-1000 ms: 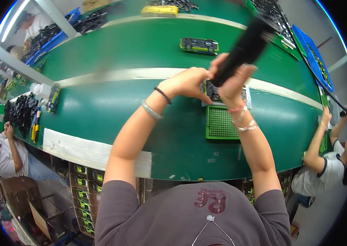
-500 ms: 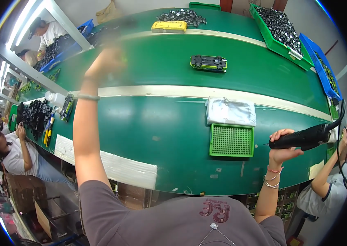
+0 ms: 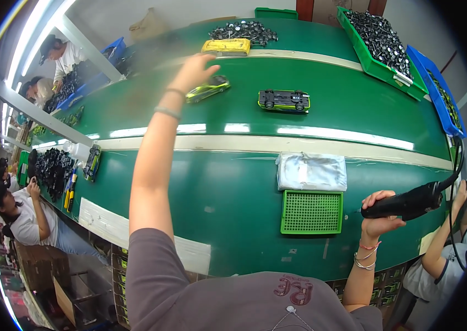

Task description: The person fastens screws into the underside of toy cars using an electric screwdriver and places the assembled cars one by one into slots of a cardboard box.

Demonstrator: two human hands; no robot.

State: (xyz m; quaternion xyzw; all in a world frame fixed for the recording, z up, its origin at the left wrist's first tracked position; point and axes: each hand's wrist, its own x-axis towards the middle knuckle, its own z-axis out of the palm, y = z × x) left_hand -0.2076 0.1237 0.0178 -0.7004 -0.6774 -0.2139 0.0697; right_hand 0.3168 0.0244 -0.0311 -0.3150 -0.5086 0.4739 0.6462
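Observation:
My left hand (image 3: pixel 195 73) reaches far over the green bench, fingers apart and nothing visibly in them. Just beside it, below the fingertips, is a bright green toy car (image 3: pixel 209 90), slightly blurred and lying at a slant. To its right a second toy car (image 3: pixel 284 101) lies upside down with its black underside showing. At the right, my right hand (image 3: pixel 378 216) is wrapped around a black corded electric screwdriver (image 3: pixel 407 203), its thin tip pointing left. Nearest to that hand is a green perforated basket (image 3: pixel 284 220), with a clear plastic bag of pale contents (image 3: pixel 312 171) behind it.
A yellow block-like thing (image 3: pixel 226 47) and a pile of small black parts (image 3: pixel 253 32) sit at the back. Green (image 3: pixel 417 88) and blue (image 3: pixel 431 83) bins stand far right. At left lie another car (image 3: pixel 92 163), black parts (image 3: pixel 51 168) and yellow-handled tools (image 3: pixel 69 193). Co-workers sit at both sides.
My left hand has swung right, and the green car that was a blur at it now lies apart from it on the bench. The right hand keeps hold of the screwdriver.

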